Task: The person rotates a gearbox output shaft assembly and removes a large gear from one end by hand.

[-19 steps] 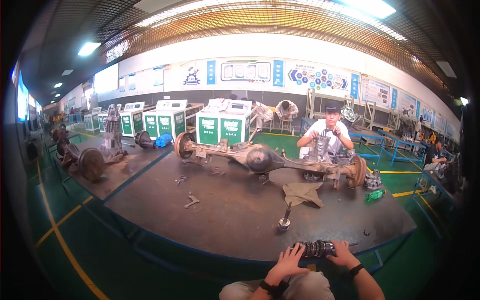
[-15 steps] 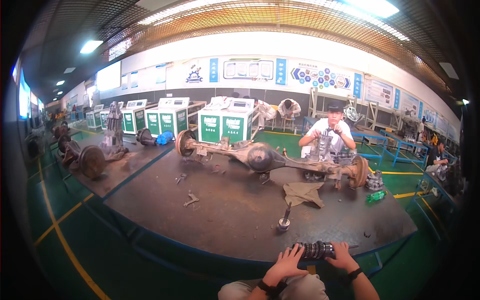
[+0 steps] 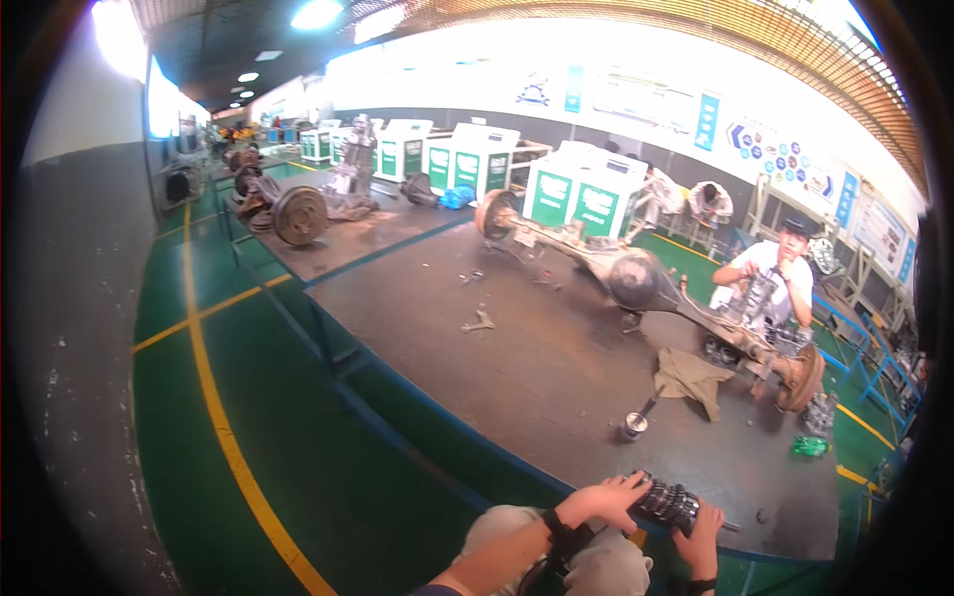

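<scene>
A dark gear shaft (image 3: 668, 505) with several toothed gears lies at the near edge of the metal-topped workbench (image 3: 447, 348). My left hand (image 3: 608, 500) grips its left end, the fingers reaching over the top. Around the right end are the fingers of my right hand (image 3: 702, 536), and a thin shaft end sticks out past them. The undersides of both hands are hidden. Just beyond the gears, a short shaft with a round, shiny end (image 3: 634, 426) rests on the bench.
A rusty drive axle (image 3: 636, 278) spans the bench. Nearer lie a brown cloth (image 3: 691, 379), a green bottle (image 3: 810, 446) and a small metal bracket (image 3: 479, 322). Across the bench a person (image 3: 770, 273) sits behind a metal gear assembly. A brake drum (image 3: 299, 216) stands on the left bench.
My view has swung left and tilted, so the bench appears further right and slanted. Both hands stay on the gear shaft. Opposite, the person's hand is now at the chin.
</scene>
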A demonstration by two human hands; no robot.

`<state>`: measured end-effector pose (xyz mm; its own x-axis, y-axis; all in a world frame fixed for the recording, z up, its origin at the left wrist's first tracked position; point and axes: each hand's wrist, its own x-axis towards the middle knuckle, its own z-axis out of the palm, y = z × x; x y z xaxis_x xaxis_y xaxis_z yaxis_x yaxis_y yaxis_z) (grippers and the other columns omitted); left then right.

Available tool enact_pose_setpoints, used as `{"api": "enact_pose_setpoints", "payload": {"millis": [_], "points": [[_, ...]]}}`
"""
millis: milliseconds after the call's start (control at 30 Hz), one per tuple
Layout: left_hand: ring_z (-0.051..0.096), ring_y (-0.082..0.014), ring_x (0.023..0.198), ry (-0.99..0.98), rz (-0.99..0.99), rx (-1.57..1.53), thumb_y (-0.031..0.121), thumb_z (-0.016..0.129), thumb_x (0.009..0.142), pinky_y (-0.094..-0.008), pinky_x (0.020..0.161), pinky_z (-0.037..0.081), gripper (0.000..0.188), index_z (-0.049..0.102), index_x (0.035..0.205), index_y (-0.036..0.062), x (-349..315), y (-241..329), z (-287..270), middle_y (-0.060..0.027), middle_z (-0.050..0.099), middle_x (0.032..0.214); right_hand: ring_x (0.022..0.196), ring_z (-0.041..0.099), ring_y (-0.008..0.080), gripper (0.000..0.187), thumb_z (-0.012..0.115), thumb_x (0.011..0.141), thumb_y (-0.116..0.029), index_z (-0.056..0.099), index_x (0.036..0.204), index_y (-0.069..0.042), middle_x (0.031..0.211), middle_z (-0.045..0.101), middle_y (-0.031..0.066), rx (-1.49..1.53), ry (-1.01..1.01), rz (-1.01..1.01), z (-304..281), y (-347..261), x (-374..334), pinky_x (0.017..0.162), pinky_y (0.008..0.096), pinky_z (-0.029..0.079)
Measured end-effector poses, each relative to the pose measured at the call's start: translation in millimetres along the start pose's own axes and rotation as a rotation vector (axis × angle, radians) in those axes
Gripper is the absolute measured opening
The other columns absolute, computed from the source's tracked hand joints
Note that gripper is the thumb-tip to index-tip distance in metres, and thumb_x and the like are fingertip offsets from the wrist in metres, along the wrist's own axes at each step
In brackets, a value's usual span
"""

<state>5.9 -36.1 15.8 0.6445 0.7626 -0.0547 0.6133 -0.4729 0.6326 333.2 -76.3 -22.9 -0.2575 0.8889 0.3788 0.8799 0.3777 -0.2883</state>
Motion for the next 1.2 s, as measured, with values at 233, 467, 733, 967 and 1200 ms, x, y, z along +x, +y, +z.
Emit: {"api": "enact_pose_setpoints", "payload": {"millis": [233,467,733,967,1200], "points": [[0.032,-0.0650,0.149,0.062,-0.014,0.059,0.033,0.078,0.070,-0.0637,0.124,0.031,0.122,0.017,0.172,0.0048,6,13,13,-0.0318,0.013,0.176,0.137,0.042,0.0514,0.094,0.079,0.067,-0.018,0.043,0.151,0.002,0.136,0.054,0.0264,0.026,-0.034,0.051,16,29,-8,0.127,0.0632,0.018],[0.035,-0.0681,0.146,0.176,0.001,0.161,0.036,0.081,0.079,-0.0659,0.124,0.030,0.117,0.017,0.168,-0.0064,-1,19,43,-0.0384,0.013,0.173,0.142,0.035,0.0549,0.092,0.074,0.070,-0.020,0.041,0.153,0.006,0.139,0.049,0.0307,-0.038,-0.037,0.125,24,38,-17,0.127,0.0651,0.015],[0.028,-0.0674,0.149,0.246,0.050,0.164,0.030,0.072,0.095,-0.0657,0.125,0.027,0.101,0.014,0.168,-0.0067,-6,13,56,-0.0376,0.011,0.173,0.142,0.039,0.0543,0.093,0.081,0.084,-0.034,0.041,0.157,0.007,0.150,0.051,0.0342,-0.291,-0.180,0.176,12,21,-18,0.125,0.0652,0.022],[0.025,-0.0628,0.153,0.215,0.039,0.130,0.027,0.071,0.098,-0.0637,0.126,0.026,0.097,0.013,0.169,-0.0053,-12,15,55,-0.0340,0.008,0.175,0.144,0.036,0.0557,0.089,0.080,0.084,-0.029,0.042,0.156,0.007,0.153,0.049,0.0335,-0.204,-0.109,0.100,10,17,-24,0.125,0.0654,0.022],[0.025,-0.0618,0.154,0.220,0.044,0.162,0.026,0.069,0.100,-0.0638,0.127,0.026,0.095,0.013,0.168,-0.0078,-19,19,47,-0.0356,0.008,0.175,0.148,0.030,0.0547,0.082,0.064,0.082,-0.025,0.042,0.154,0.007,0.144,0.047,0.0308,-0.140,0.004,0.125,41,48,-21,0.129,0.0639,0.013]]}}
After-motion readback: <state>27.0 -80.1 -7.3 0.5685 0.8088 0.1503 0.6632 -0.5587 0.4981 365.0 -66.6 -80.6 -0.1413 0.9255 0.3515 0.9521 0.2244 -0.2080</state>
